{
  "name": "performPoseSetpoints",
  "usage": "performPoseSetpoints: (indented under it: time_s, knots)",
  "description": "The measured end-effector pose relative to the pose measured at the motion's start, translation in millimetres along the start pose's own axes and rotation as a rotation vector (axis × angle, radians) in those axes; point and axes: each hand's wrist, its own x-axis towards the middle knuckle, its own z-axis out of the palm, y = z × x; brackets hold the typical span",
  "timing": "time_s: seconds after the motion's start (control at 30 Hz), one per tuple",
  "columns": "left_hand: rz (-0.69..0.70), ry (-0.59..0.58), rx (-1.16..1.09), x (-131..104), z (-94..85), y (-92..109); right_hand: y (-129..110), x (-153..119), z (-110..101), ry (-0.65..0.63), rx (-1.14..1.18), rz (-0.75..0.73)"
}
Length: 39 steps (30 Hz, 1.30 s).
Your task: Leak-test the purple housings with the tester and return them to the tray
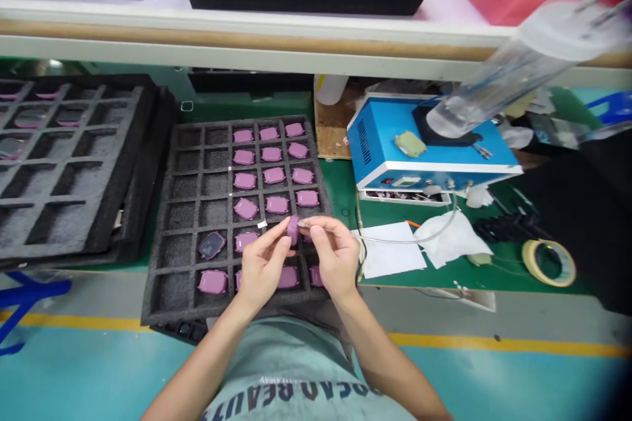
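Observation:
Between the fingers of my left hand (263, 268) is a purple watch case (293, 230), tilted on edge. My right hand (336, 256) pinches a thin metal-tipped dispensing needle (305, 225) with its tip against or very near the case. A clear tube (395, 241) runs from it towards the blue machine. Both hands hover over a dark foam tray (185, 217), where several purple watch cases sit in compartments. One dark-faced watch case (212, 245) lies face up at the left of the tray. My hands hide some of the front compartments.
At the right stands a blue dispensing machine (385, 125) with a clear cylinder (503, 79) and an olive-coloured watch case (409, 143) on top. White paper (390, 250), a crumpled tissue (451, 237) and a tape roll (549, 263) lie before it. Stacked foam trays (83, 145) stand left. A shelf edge (276, 49) crosses above.

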Motion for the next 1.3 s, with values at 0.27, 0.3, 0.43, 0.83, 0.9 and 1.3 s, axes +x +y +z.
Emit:
performPoseSetpoints:
  time_s: [0.27,0.3,0.43,0.83,0.9,1.3]
  knots:
    - [0.044,0.037,-0.024,6,-0.1,0,0,9,5,-0.024,0.017,-0.017]
    - [0.046,0.041,-0.032,7,-0.3,-1,-1,10,6,-0.023,0.022,-0.02]
    - [0.06,0.041,-0.054,7,0.5,-2,-2,10,5,-0.028,0.021,-0.022]
    - [-0.027,0.096,-0.089,1,2.8,2,-1,0,-1,-0.051,-0.052,0.018]
    - [-0.037,0.116,-0.084,2,3.5,3,-1,1,0,-0.049,-0.064,0.015]
    - [-0.038,0.182,0.036,8,2.0,9,-5,9,4,-0.068,-0.047,0.001]
